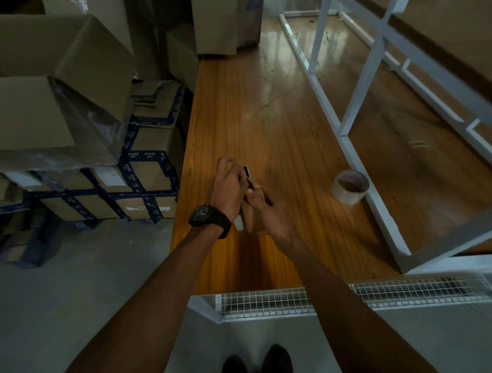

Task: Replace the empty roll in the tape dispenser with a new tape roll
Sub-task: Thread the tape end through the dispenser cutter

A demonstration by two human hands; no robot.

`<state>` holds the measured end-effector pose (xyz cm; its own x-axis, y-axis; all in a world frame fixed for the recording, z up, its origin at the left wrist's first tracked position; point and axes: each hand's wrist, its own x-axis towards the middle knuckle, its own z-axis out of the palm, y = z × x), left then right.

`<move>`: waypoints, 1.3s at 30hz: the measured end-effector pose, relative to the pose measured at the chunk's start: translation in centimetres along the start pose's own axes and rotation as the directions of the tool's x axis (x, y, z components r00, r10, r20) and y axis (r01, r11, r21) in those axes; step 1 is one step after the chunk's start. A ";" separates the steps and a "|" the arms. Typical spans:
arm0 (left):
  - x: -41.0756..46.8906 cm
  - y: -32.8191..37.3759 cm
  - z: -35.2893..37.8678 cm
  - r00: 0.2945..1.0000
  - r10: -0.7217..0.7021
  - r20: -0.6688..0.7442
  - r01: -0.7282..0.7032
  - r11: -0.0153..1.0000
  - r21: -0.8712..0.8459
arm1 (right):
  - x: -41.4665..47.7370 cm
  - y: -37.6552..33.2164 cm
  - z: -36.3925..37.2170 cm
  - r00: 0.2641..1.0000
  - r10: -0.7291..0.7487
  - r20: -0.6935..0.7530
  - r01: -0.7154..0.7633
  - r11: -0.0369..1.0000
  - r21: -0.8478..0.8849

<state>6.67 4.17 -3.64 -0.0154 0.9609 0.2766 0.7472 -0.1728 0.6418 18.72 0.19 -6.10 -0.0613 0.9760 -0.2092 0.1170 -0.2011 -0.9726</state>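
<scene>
Both my hands meet over the wooden table (270, 125), holding a tape dispenser (247, 172) between them. My left hand (226, 185), with a black watch on its wrist, grips the dispenser's upper part, where a dark and white edge shows. My right hand (266, 212) is closed around a brown cardboard core (257, 191) at the dispenser's lower part. Most of the dispenser is hidden by my fingers. A new roll of clear tape (350, 190) stands on the table to the right, apart from my hands.
Stacked cardboard boxes (60, 93) line the table's left side. A white metal frame (355, 106) stands on the table at the right, just behind the tape roll. A wire mesh rack (290, 301) runs along the near edge. My shoes (256, 367) show on the concrete floor.
</scene>
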 end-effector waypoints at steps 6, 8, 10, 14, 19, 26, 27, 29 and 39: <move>0.3 0.3 -0.2 0.999 -0.045 0.025 0.045 0.999 0.006 | 0.5 -1.7 0.6 0.989 -0.121 -0.079 0.095 0.957 -0.275; 0.5 0.4 -0.3 0.998 -0.047 0.030 0.047 0.999 -0.022 | 0.9 -1.4 0.8 0.961 -0.256 -0.106 0.194 0.896 -0.400; 0.6 0.3 -0.4 0.998 -0.044 0.042 0.047 0.996 -0.072 | 1.1 -1.1 0.9 0.943 -0.315 -0.109 0.233 0.856 -0.461; 0.2 0.2 -1.0 0.990 -0.070 0.124 0.099 0.963 -0.252 | 1.1 -1.2 0.3 0.925 -0.297 -0.237 0.184 0.896 -0.404; -1.5 -2.4 -0.6 0.883 -0.220 0.414 0.442 0.685 -0.579 | 1.4 -1.2 -1.2 0.932 -0.258 -0.254 0.144 0.907 -0.395; -2.6 -4.5 -0.1 0.876 -0.113 0.470 0.406 0.699 -0.588 | 1.1 -1.4 -0.8 0.921 -0.243 -0.304 0.144 0.939 -0.313; -2.7 -4.4 -0.3 0.864 -0.098 0.494 0.419 0.685 -0.596 | 1.2 -1.3 -1.0 0.925 -0.231 -0.300 0.141 0.945 -0.294; -2.9 -4.9 -0.3 0.817 -0.113 0.565 0.505 0.615 -0.606 | 1.3 -1.4 -1.3 0.942 -0.197 -0.271 0.119 0.953 -0.278; -4.1 -5.8 1.6 0.779 -0.108 0.617 0.617 0.305 -0.725 | 1.5 -3.7 -1.3 0.970 -0.241 -0.023 0.187 0.804 -0.564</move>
<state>3.45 1.57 -9.70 0.3174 0.9010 -0.2956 -0.2633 0.3832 0.8853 19.45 2.49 -2.66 -0.0652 0.9973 0.0340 0.6419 0.0680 -0.7638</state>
